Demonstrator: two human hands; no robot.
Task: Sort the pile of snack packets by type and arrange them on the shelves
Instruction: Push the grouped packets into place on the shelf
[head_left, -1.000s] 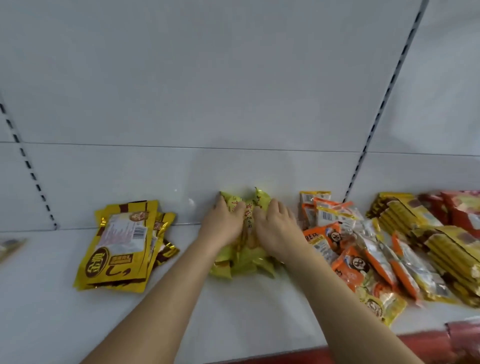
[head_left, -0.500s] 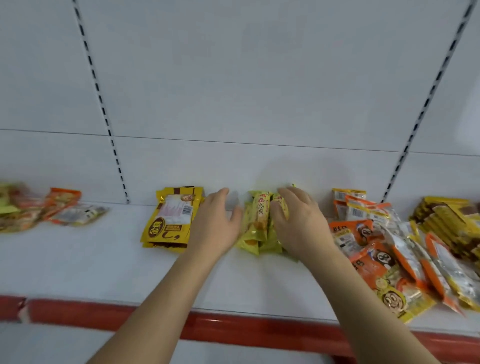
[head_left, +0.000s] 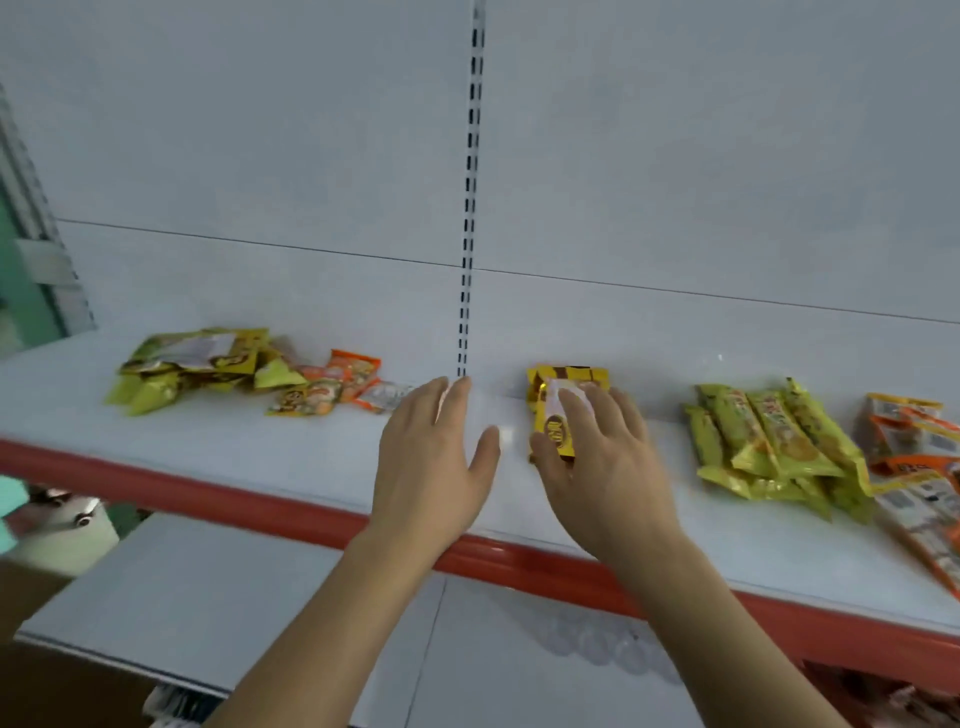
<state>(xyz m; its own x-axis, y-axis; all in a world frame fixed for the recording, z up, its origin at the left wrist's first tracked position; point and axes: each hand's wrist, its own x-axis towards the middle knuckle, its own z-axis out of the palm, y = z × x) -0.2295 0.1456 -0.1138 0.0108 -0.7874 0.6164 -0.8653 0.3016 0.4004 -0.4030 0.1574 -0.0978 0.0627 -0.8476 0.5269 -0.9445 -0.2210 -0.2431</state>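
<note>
A small stack of yellow-and-brown packets (head_left: 558, 387) lies mid-shelf. My right hand (head_left: 605, 457) rests flat on it with fingers spread, the thumb at its near edge. My left hand (head_left: 434, 457) hovers open over bare shelf just left of the stack, touching nothing. To the right lies a tidy bunch of yellow-green stick packets (head_left: 774, 441). Orange packets (head_left: 914, 447) sit at the far right edge. A mixed pile of yellow-green and orange packets (head_left: 234, 371) sits on the left part of the shelf.
The white shelf (head_left: 260, 457) has a red front lip (head_left: 519, 558). A slotted upright (head_left: 467, 208) runs down the back panel above my left hand. A lower white shelf (head_left: 311, 597) juts out below. Cardboard and a green object sit at the lower left.
Both hands left the yellow-green stick packets and moved left. My right hand now lies on the yellow-and-brown stack, my left beside it. The view swung left, showing the mixed pile.
</note>
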